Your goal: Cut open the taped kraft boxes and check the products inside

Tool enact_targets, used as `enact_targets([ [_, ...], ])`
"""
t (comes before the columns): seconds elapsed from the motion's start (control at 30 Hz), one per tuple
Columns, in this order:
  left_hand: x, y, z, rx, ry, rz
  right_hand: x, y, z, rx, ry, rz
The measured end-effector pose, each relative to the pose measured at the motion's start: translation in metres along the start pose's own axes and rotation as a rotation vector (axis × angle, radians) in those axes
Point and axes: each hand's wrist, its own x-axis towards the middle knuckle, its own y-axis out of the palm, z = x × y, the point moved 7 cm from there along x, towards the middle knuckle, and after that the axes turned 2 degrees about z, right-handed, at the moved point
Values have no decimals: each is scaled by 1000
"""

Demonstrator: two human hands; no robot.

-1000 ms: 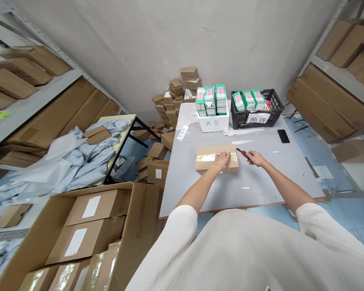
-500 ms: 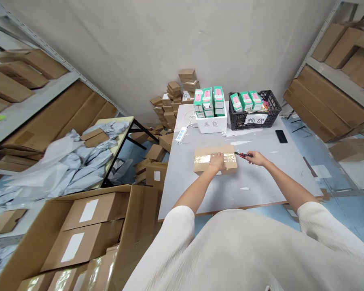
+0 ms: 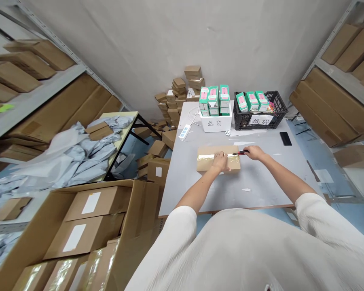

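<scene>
A long cardboard box [image 3: 204,161] with a shiny strip of clear tape along its top lies on the grey table [image 3: 182,190]. My left hand [image 3: 220,161] bears down on the box's top near the middle, fingers bent and thumb towards the near side, holding it. At the box's right end, my right hand [image 3: 254,152] is closed around a red and black utility knife [image 3: 242,152]. The knife points left, its tip over the taped top close to the right edge. Whether the blade is in the tape is too small to tell.
Behind the box stand a white bin [image 3: 215,124] and a black crate [image 3: 259,121], both with green and pink boxes. A phone [image 3: 285,138] lies at right, a power strip [image 3: 185,132] at left. Left of the table, a large carton [image 3: 145,218] holds several boxes.
My right hand has brought the knife leftward, from the box's right edge to over its taped top. My left hand stays on the box. The whole view has shifted slightly.
</scene>
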Motion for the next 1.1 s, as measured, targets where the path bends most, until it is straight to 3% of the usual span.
enact_targets([
  [0.17,-3,4,-1,29,24,-28,15,0,0,-225,-62,122],
  [0.47,-8,6,-1,17,33,-55,33,2,14,-310,-145,176],
  [0.73,-7,8,1,-11,16,-42,34,5,-30,-213,-37,292],
  [0.93,-7,7,1,10,23,-49,36,13,-21,-170,-97,224],
  [1.1,-9,10,2,5,12,-49,39,15,-22,-180,-94,281],
])
